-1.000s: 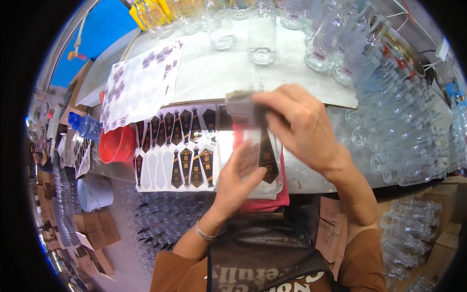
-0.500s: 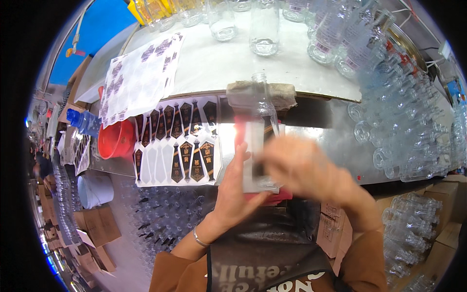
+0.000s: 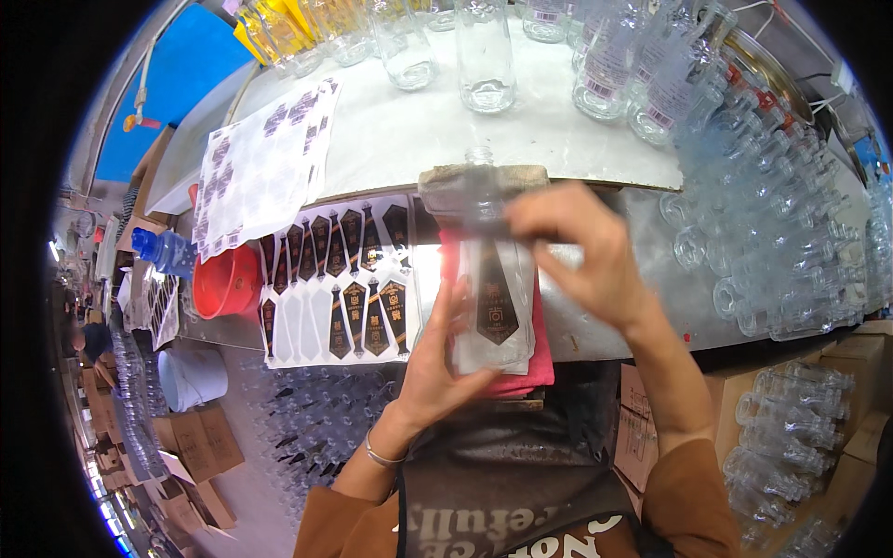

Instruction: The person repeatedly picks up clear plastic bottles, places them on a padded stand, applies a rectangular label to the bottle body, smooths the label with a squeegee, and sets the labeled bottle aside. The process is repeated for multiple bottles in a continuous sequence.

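Note:
A clear glass bottle (image 3: 461, 325) lies on a red cloth (image 3: 541, 349), its neck pointing away from me on a folded beige cloth. It bears a dark tie-shaped label (image 3: 497, 302) with a slim orange stripe. My left hand (image 3: 437, 358) grips the bottle's lower left side, thumb across the base end. Near the bottle's shoulder is my right hand (image 3: 581, 246), fingers curled toward the neck. A grey smear of motion lies at those fingertips, so what they hold cannot be made out. Left of the bottle is a sheet of similar tie-shaped labels (image 3: 326, 321), several peeled off.
A red bucket (image 3: 226, 284) stands beside the label sheet, below a white sheet with purple print (image 3: 265, 172). Upright glass bottles (image 3: 486, 65) line the far tabletop (image 3: 391, 139). Many clear bottles (image 3: 772, 232) lie stacked at right, more in cardboard boxes (image 3: 851, 372).
My right hand has moved from the bottle's lower body up toward its neck, uncovering the label. My left hand keeps its hold. The whole view has shifted slightly.

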Demonstrator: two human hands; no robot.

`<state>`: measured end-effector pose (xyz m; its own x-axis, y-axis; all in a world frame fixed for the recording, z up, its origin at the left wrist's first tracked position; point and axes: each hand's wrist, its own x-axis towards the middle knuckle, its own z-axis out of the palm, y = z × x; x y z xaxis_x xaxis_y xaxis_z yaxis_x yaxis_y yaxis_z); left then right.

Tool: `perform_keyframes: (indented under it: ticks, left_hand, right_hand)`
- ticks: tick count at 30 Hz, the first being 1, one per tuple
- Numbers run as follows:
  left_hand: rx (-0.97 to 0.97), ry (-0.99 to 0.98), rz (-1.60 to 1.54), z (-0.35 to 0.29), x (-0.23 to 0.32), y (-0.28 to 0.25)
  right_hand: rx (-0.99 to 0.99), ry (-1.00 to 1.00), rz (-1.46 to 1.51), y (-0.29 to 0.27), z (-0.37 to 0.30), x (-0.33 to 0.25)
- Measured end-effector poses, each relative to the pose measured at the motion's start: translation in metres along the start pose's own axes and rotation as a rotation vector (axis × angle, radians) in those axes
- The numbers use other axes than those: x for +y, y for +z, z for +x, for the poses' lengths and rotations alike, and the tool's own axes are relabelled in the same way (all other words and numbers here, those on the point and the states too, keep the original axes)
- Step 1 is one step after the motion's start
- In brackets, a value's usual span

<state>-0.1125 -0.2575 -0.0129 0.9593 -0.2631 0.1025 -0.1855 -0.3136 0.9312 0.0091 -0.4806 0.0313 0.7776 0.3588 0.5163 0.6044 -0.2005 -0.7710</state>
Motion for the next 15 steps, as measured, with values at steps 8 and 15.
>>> perform_keyframes:
  ticks: [8, 15]
  left_hand:
    - [0.009, 0.063, -0.037, -0.001, -0.01, -0.001]
    - [0.053, 0.1, 0.046, 0.0, -0.004, 0.002]
  right_hand:
    - [-0.044, -0.133, -0.086, -0.002, -0.046, -0.032]
    - [-0.14, -0.075, -0.131, 0.011, -0.014, -0.031]
